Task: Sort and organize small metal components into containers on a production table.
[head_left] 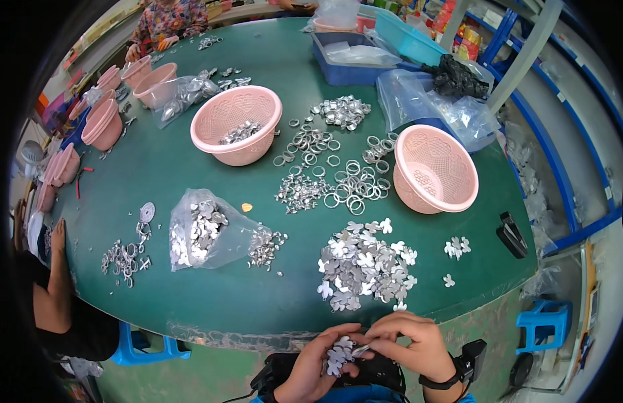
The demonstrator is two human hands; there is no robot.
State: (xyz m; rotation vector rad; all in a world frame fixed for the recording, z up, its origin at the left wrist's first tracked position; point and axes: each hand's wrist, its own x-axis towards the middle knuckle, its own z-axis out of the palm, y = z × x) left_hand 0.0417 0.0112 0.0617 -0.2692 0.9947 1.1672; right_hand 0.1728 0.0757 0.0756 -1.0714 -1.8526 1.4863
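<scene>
Just off the table's near edge, my left hand [310, 368] is cupped around several flat silver flower-shaped metal pieces [338, 356]. My right hand [418, 344] comes in beside it, thumb and fingers pinching one thin metal piece [360, 350] seen nearly edge-on. Beyond both hands lies a large pile of similar flower-shaped pieces [365, 265] on the green table [224, 305]. To the right of that pile sit a small cluster of the pieces [457, 247] and a lone piece [448, 280].
Metal rings [358, 185] lie past the pile, between a pink basket [436, 171] and another pink basket [236, 124] holding metal parts. A plastic bag of pieces [200, 232] is at left. A black stapler-like tool [512, 235] lies right. Other people sit at the far and left edges.
</scene>
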